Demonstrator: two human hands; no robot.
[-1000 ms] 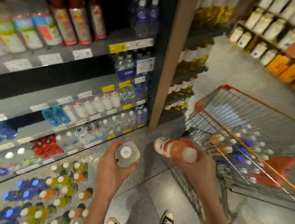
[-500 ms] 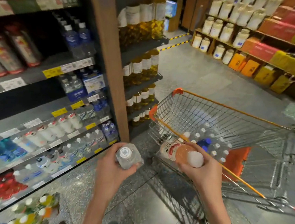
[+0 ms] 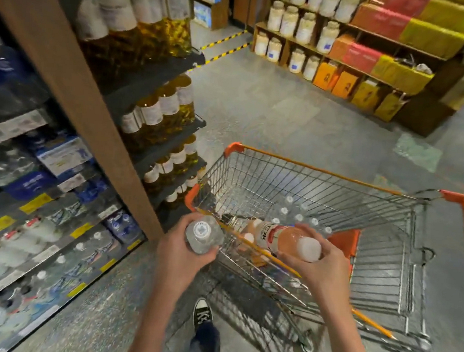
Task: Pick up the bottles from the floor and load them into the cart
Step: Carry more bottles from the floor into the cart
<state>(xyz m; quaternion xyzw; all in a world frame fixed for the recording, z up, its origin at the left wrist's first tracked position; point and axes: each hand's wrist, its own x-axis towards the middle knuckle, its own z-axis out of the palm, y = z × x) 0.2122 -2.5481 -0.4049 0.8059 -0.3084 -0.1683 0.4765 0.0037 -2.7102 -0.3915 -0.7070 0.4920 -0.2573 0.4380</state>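
Far left, blurred store shelves (image 3: 55,188) held water and oil bottles. The left hand (image 3: 179,255) curled its fingers around a clear plastic water bottle (image 3: 202,236), white cap facing the camera, just outside the near-left corner of a wire shopping cart with orange trim (image 3: 387,245). To its right, the right hand (image 3: 321,265) gripped a peach-coloured drink bottle with a white cap (image 3: 284,240), lying sideways above the cart's near rim. Clear capped bottles (image 3: 297,215) sat inside the cart, beyond both hands.
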